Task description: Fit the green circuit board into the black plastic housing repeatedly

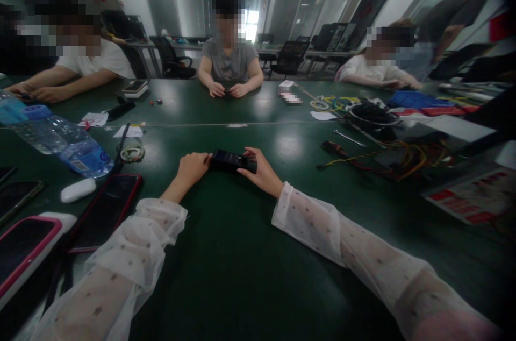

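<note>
A small black handheld device [227, 158] with a lit screen lies level at the middle of the green table [234, 255]. It may be a phone, but its exact kind does not show. At its left end my left hand [192, 170] is closed, fingers curled, thumb and fingertips against the edge. My right hand [264, 171] grips the other end, the thumb along the near side and the fingers over the far side. Both forearms wear sheer white sleeves with dark star spots.
On the left are water bottles [70, 142], a red-edged phone [107, 212], a white earbud case [78, 190] and a pink-framed phone [28, 247]. A wrench [349, 138], cable bundles [379, 155] and a box [475, 196] lie right. Several people sit across the table.
</note>
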Demonstrator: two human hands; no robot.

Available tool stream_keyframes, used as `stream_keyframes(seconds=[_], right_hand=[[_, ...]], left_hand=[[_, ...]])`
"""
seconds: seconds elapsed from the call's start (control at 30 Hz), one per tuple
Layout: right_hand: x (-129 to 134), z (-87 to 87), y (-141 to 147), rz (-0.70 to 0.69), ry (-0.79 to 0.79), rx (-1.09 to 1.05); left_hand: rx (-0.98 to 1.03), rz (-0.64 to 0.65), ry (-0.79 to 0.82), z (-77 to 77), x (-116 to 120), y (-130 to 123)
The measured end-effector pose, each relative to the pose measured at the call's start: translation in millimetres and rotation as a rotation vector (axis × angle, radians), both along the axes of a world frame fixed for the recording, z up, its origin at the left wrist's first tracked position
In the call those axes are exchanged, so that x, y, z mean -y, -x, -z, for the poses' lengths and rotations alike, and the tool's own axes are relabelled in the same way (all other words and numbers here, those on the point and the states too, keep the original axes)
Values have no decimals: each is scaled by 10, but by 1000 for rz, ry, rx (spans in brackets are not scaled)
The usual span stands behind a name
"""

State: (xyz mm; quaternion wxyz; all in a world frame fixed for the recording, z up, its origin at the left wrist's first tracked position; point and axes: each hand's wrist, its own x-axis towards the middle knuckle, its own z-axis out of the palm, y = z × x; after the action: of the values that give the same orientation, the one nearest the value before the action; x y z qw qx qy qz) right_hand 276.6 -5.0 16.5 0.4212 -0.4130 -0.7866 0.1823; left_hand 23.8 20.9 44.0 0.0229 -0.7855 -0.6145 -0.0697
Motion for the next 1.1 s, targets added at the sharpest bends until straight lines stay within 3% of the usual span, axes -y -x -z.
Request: stream_keyframes(seconds=[1.1], right_hand=[[39,-75,-9,-52,32,86]], left_hand=[[16,17,0,8,-3,12]])
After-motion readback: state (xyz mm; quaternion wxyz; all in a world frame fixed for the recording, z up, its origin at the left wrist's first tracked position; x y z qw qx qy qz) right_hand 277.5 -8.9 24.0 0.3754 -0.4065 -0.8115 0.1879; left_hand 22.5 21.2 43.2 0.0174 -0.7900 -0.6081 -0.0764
